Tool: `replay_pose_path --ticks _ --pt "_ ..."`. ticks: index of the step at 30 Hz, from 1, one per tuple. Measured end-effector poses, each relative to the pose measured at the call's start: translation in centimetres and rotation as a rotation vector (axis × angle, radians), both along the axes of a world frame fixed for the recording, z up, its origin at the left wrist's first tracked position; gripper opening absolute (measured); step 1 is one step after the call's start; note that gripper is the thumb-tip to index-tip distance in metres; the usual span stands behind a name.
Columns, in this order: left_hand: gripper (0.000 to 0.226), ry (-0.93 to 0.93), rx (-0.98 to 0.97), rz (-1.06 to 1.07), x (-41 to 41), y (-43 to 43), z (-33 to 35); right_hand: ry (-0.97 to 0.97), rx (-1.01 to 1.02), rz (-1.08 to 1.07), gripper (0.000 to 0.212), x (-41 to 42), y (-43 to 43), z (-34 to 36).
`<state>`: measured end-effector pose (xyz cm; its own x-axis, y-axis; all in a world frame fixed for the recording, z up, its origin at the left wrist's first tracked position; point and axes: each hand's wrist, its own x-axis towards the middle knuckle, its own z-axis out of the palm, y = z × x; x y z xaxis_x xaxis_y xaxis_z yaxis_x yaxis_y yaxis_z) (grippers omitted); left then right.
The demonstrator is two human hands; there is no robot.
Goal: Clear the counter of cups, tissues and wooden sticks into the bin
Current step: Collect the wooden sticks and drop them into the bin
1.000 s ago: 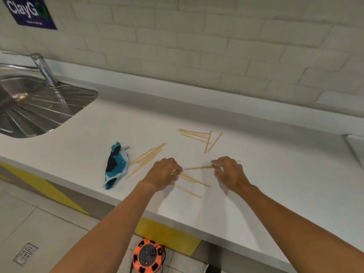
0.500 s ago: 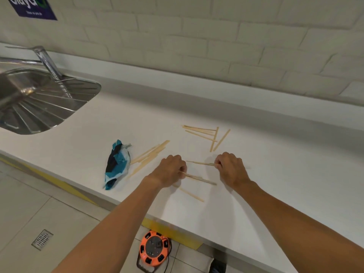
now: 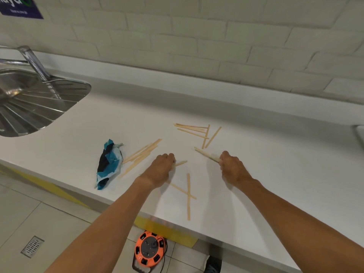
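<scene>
Both hands have pulled apart since half a second ago, and the stick that lay between them is up off the counter in the right hand now. Right hand is curled tight, fingers closed around a couple of wooden sticks whose free ends poke out up and to the left of the knuckles, tilted above the white counter. Left hand is balled up too, fingers folded in, with a short stick end showing just right of the fingertips; it looks pinched there, though whether it is fully lifted I cannot tell.

Just below and between the two fists, two crossed sticks lie flat near the counter's front edge. Beyond the fingertips, toward the wall, sits a loose fan of sticks, apart from either hand. Left of the left fingers there's another bundle of sticks lying diagonally, and touching its far left end a crumpled blue, black and white tissue. Well off to the left is the steel sink drainer. Down on the floor under the counter edge, an orange cable reel.
</scene>
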<state>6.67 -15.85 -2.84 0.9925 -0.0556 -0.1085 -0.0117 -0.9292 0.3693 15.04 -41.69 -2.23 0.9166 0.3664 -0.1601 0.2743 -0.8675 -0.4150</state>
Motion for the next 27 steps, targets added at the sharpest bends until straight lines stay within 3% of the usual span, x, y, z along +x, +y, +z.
replay_pose_path --ticks 7,10,13,17,20,22,24,27 --pt "0.034 -0.033 0.246 0.124 0.2 -1.5 0.1 0.254 0.085 0.012 0.012 -1.9 -0.4 -0.2" --pt "0.032 -0.009 0.286 0.141 0.1 -1.5 0.1 0.221 0.026 0.032 0.013 -2.7 -0.9 -0.2" --pt "0.030 -0.007 0.135 0.103 0.0 -0.9 0.5 0.222 0.045 0.044 0.027 -3.3 -2.1 -0.3" --pt "0.014 0.044 -0.067 -0.047 -0.1 -1.4 1.2 0.228 0.001 0.027 0.026 -3.7 -2.9 0.0" --pt "0.019 -0.024 -0.024 -0.231 -0.7 -1.4 1.2 0.241 0.012 -0.025 0.016 -4.0 -2.8 0.1" --pt "0.005 0.053 -0.004 -0.322 -1.5 -1.5 1.5 0.250 0.026 -0.053 0.020 -4.3 -2.9 0.1" --pt "0.026 0.081 0.024 -0.391 -1.8 -1.6 1.7 0.260 0.059 -0.060 0.024 -4.7 -3.0 0.0" --pt "0.026 0.109 -0.005 -0.371 -1.5 -2.3 1.5 0.262 0.127 -0.056 0.019 -5.0 -3.4 0.0"
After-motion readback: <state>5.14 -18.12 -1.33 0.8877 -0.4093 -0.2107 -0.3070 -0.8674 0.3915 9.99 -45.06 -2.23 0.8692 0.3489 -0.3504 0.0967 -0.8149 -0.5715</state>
